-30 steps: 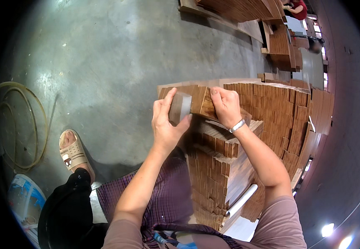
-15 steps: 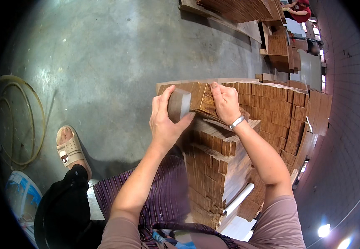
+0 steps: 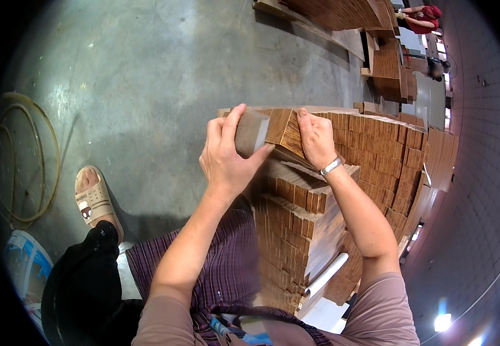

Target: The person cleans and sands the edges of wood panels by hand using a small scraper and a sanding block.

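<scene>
My left hand is curved round what looks like a wide roll of tape, brownish with a pale strip along one side. The roll presses against the end of a small stack of brown wooden strips. At the stack's other end, my right hand is closed on the wood, its thumb on top and a silver bracelet at the wrist. The fingers under the stack are hidden. Just beneath the hands stands a pile of bundled wooden strips.
More stacked wood rises to the right and beyond my hands. At the far right are wooden stacks on pallets and a person in red. A coiled hose and a white-and-blue bucket are at left. A white tube lies near my right side.
Both hands keep hold of the roll and the wood. They have shifted slightly upward in the picture, and the wooden stack has tilted a little.
</scene>
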Demonstrator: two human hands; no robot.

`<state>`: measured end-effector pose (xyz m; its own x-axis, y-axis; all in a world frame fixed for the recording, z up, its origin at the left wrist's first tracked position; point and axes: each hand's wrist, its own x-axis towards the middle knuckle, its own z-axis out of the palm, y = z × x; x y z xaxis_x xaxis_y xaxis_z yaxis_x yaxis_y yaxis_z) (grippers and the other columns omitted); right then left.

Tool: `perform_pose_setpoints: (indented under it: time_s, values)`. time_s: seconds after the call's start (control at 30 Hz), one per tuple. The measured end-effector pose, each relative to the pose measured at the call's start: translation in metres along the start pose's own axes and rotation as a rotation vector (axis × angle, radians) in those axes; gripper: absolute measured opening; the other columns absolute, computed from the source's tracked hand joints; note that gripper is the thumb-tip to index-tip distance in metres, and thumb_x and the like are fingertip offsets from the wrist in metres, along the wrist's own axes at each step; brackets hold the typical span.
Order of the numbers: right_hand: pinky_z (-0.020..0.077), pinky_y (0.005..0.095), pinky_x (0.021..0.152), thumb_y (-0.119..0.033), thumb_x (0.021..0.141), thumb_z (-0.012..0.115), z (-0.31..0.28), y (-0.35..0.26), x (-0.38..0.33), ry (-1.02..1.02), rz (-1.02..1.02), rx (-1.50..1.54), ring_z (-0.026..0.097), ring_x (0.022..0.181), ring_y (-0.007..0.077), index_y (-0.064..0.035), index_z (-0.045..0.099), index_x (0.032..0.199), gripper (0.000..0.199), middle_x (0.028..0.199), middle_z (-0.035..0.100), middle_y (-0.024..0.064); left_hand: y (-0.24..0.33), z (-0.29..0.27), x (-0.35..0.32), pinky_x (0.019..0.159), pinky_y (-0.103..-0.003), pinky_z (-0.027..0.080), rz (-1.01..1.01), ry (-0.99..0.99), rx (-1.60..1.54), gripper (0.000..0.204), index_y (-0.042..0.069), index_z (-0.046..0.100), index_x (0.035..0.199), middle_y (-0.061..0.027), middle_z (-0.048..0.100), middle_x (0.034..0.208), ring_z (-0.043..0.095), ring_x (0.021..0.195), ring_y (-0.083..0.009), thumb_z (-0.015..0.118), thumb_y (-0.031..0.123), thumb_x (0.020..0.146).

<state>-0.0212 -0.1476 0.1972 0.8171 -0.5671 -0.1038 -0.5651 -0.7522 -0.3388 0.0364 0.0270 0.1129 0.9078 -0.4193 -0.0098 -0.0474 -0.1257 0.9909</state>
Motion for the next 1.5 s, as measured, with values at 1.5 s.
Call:
perform_pose_setpoints:
  time_s: [1.5]
  values:
    - [0.0388,0.0468,0.053,-0.041,0.098,0.048,0.0,-0.002,-0.004,0.066,-0.032,-0.094,0.049,0.054,0.0435,0.0011,0.057,0.062,0.056,0.057,0.046,0.0249,-0.018,0.031,-0.036,0.094,-0.039,0.046,-0.129,-0.008,-0.196,0.066,0.008,0.043,0.139,-0.0166,0.052,0.117,0.056,0.108,-0.0311,0.063,0.044,0.088]
